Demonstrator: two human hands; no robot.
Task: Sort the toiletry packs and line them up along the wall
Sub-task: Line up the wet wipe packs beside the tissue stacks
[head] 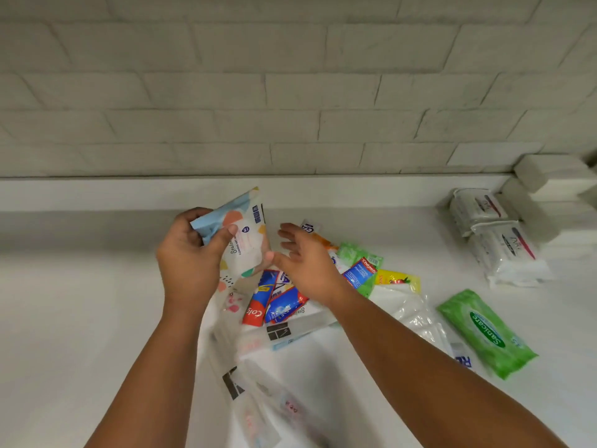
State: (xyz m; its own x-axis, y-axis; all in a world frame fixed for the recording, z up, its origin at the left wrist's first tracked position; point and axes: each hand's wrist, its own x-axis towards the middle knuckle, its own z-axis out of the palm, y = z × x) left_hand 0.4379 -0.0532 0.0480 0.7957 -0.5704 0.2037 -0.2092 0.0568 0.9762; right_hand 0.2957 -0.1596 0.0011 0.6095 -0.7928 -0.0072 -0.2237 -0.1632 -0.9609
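Observation:
My left hand (189, 257) grips a white and light-blue wet-wipe pack (244, 231) with coloured spots, lifted above the white counter. My right hand (305, 260) hovers beside it with fingers spread and relaxed, its thumb near the pack's lower edge. Under my hands lies a heap of packs: red-and-blue toothpaste sachets (274, 297), a yellow sachet (397, 281), small green packs (358, 253) and clear plastic wrappers (416, 315). A green wipes pack (486, 333) lies apart on the right.
Two white tissue packs (499, 234) lean near the tiled wall (290, 92) at the right, with white boxes (552, 174) behind them. A raised white ledge (97, 192) runs along the wall. More printed wipe packs (258, 383) lie toward me.

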